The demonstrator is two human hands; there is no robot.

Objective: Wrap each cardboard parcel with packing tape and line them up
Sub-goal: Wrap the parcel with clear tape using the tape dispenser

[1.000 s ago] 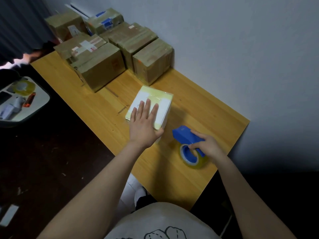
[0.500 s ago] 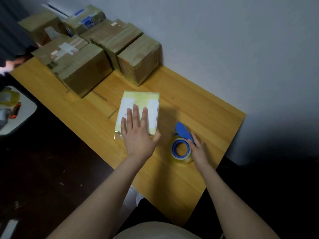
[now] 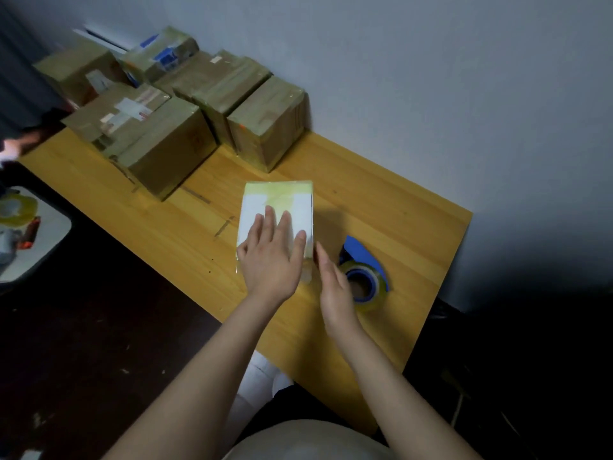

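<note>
Wooden table [image 3: 398, 207], tape-glossed white parcel [image 3: 282, 204]

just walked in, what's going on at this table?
A person is taping parcels at a wooden table. The left hand rests flat on a white parcel partly covered in yellowish tape. The right hand, fingers straight, is beside the parcel's right edge, holding nothing; the blue tape dispenser lies on the table next to it. Taped brown boxes sit grouped by the wall.

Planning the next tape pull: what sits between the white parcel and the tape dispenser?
In the head view, the right hand, fingers straight, lies between the white parcel and the tape dispenser.
</note>
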